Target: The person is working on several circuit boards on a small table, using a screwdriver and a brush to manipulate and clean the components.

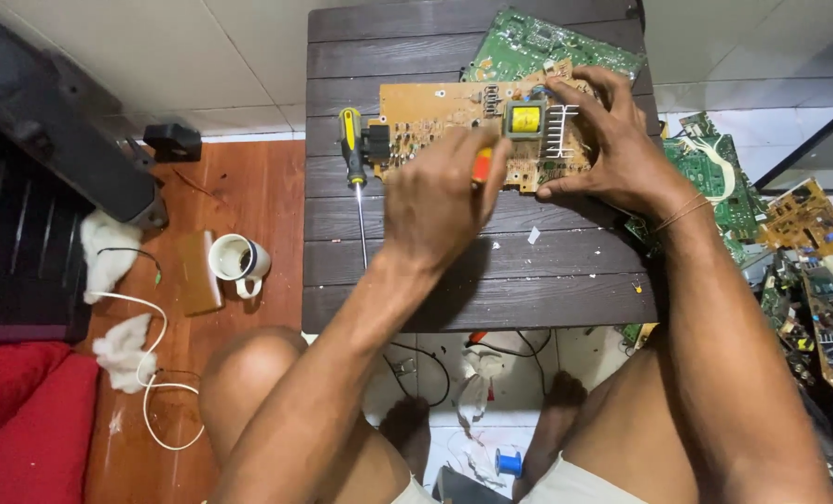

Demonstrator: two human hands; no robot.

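Far left of frame: a white mug point(237, 259) sat on the reddish floor, with white rags point(109, 250) and a white cable point(151, 373) near it, well apart from the work.
Table: dark slatted wood point(491, 280), taking up the upper middle of the frame.
Spare screwdriver: yellow and black handle point(350, 145), lying just left of the board, shaft pointing down the frame, nobody touching it.
Left hand: point(440, 201) was curled tight round an orange-handled tool point(482, 165); only a bit of handle showed, tip hidden under the fingers.
Board: tan circuit board point(454, 117), long axis running left to right across the table, lying just above the left hand, so that hand was the nearer one to its middle.
Yellow part: a yellow-topped transformer point(526, 119) on the board, right beside the tool hand.
Right hand: point(617, 140) was spread wide, fingertips pinning the board's right end flat, not gripping anything.
Right edge: green boards point(724, 187) piled up off the table.
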